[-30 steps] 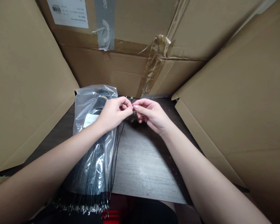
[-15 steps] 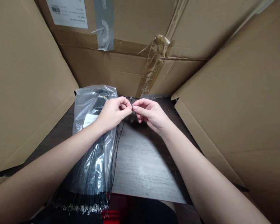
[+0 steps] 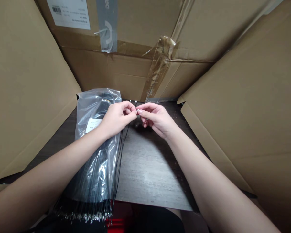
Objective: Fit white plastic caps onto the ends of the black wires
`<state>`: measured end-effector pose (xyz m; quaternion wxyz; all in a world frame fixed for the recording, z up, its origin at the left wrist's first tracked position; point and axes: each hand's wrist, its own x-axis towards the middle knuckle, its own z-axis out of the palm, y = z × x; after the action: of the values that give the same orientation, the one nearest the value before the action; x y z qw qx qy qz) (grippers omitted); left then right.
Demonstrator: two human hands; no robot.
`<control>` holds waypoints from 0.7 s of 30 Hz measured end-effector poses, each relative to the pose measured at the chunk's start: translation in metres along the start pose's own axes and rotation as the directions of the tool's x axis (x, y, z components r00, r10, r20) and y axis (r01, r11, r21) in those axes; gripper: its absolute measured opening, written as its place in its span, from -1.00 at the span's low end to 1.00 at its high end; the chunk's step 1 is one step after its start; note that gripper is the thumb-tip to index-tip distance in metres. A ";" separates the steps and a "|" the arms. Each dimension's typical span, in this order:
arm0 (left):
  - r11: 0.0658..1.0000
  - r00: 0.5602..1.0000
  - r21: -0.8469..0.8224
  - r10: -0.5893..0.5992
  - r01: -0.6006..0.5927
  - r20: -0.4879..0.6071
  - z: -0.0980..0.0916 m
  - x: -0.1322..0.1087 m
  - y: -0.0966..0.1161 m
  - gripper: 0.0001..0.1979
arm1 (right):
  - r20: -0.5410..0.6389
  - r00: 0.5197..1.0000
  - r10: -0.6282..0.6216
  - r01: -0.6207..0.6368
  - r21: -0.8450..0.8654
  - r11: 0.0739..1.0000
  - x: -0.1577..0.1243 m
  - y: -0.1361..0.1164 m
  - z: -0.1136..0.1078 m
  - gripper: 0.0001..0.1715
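My left hand (image 3: 117, 118) and my right hand (image 3: 155, 119) meet at the fingertips, both pinching a tiny metal wire end (image 3: 137, 110). Thin black wires (image 3: 121, 152) run down from under my left hand. Beside it lies a clear plastic bag (image 3: 94, 106) with a white label (image 3: 93, 125), holding a bundle of similar black wires (image 3: 92, 181). Their crimped metal ends (image 3: 83, 215) fan out near the bottom of the view. My left forearm covers part of the bag.
A grey wood-grain board (image 3: 147, 174) lies on a dark surface (image 3: 55, 145). Brown cardboard flaps (image 3: 26, 81) stand at both sides, and a taped carton wall (image 3: 126, 68) rises ahead. A red object (image 3: 115, 225) shows at the bottom edge.
The whole view has shifted very slightly. My hands remain pinched together at the same wire end.
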<state>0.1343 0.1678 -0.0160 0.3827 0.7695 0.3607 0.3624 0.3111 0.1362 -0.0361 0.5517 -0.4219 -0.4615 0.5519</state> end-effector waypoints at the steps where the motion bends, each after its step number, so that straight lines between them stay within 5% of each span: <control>1: 1.000 1.000 0.000 -0.002 0.002 0.000 0.000 0.000 0.000 -0.85 | -0.004 1.000 0.002 -0.002 0.002 1.000 0.000 0.000 0.000 -0.56; 21: 0.999 1.000 -0.035 -0.018 0.018 -0.004 0.000 0.001 -0.001 -0.87 | -0.036 0.999 0.000 0.000 -0.002 1.000 0.001 0.001 0.001 -0.54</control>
<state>0.1344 0.1690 -0.0164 0.3985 0.7586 0.3620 0.3671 0.3102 0.1375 -0.0367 0.5594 -0.4323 -0.4523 0.5436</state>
